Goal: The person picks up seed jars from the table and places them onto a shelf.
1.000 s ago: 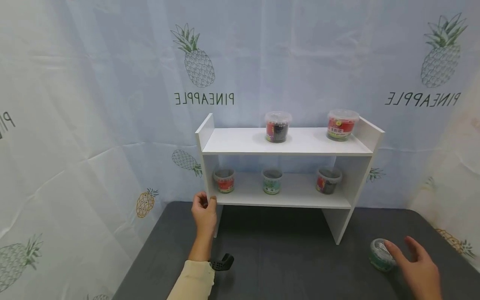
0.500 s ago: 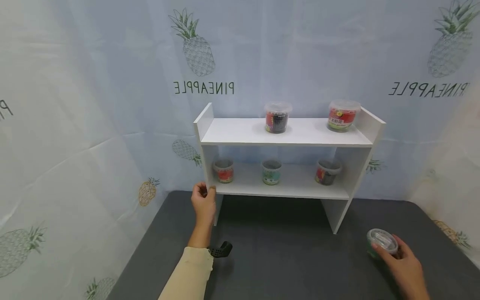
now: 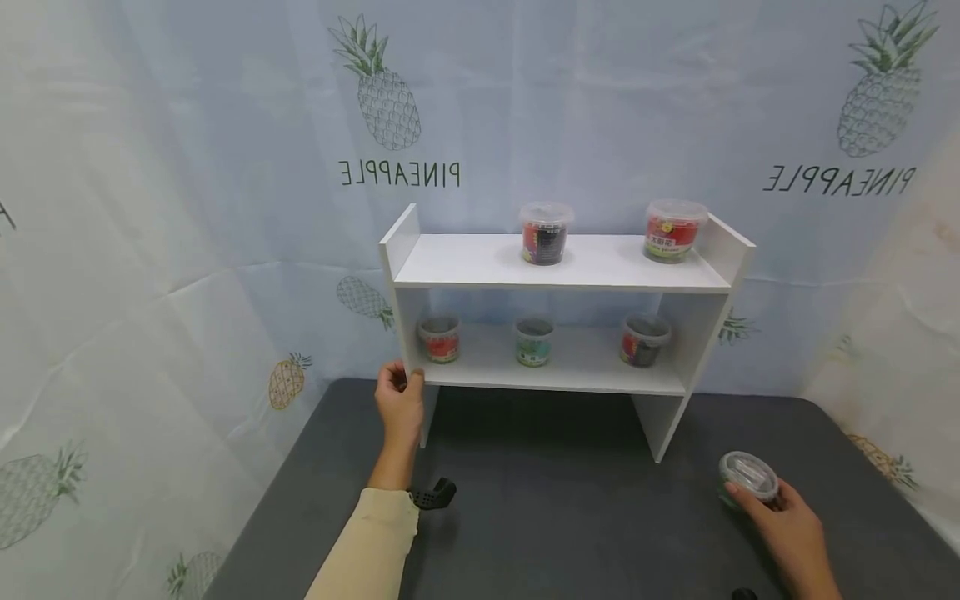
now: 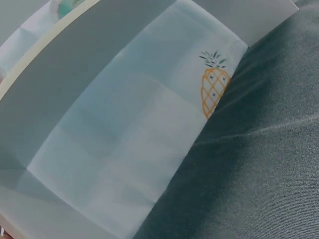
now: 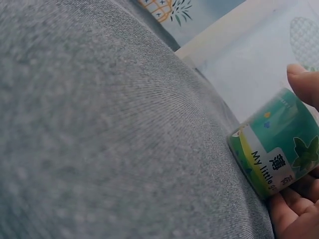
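At the right of the dark table, my right hand (image 3: pixel 787 527) grips a clear-lidded plastic tub (image 3: pixel 748 477) between thumb and fingers. Its green label with a leaf picture shows in the right wrist view, where the tub (image 5: pixel 279 144) is at or just above the cloth; I cannot tell which. My left hand (image 3: pixel 400 404) holds the left side panel of a white two-tier shelf (image 3: pixel 562 379), thumb at the front edge by the lower board. Red-labelled (image 3: pixel 440 339), green-labelled (image 3: pixel 534 342) and red-and-black (image 3: pixel 645 341) tubs stand on the lower board. The left hand is outside the left wrist view.
On the upper board stand a red-and-black tub (image 3: pixel 545 234) and a red-labelled tub (image 3: pixel 674 232) at the right end. A pale curtain (image 3: pixel 600 100) printed with pineapples hangs behind and beside the table (image 3: pixel 555 517).
My right hand, first beside the green tub with spread fingers, has closed round it and moved slightly left. My left hand keeps its place on the shelf. The head view has shifted slightly.
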